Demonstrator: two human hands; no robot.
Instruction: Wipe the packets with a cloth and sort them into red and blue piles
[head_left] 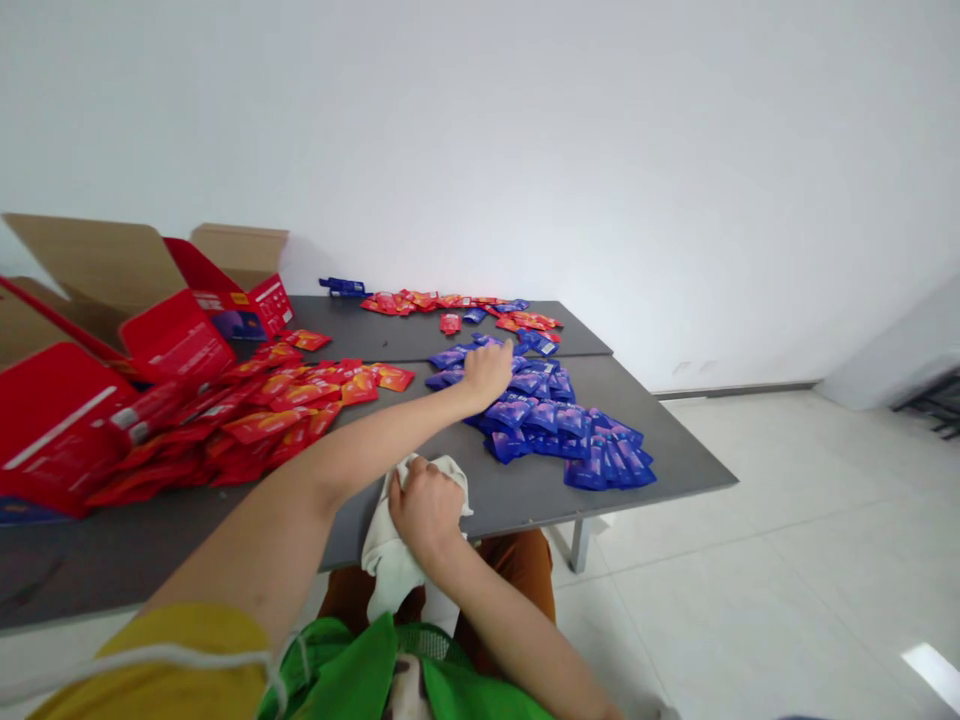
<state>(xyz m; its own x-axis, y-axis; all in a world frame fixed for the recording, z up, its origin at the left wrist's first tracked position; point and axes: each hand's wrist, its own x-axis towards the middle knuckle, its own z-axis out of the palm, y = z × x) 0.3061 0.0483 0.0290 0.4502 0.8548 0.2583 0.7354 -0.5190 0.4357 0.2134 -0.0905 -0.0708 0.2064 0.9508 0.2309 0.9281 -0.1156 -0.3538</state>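
Observation:
My left hand [487,376] reaches across to the pile of blue sachets [536,412], its fingers curled down at the pile's left side. Whatever those fingers may hold is hidden beneath the hand. Nearer to me, my right hand [429,508] is closed over a white cloth [386,545] that lies at the table's front edge, part of it hanging over. The blue sachets overlap one another in rows. To the left of my hands spreads a heap of red and orange sachets [281,405].
Open red cardboard boxes [67,420] stand at the left of the dark grey table [517,500]. Along the back lie more red sachets [420,300], a few blue ones and a dark blue item [345,288]. A white wall [525,150] rises behind; the table's right edge slants toward me.

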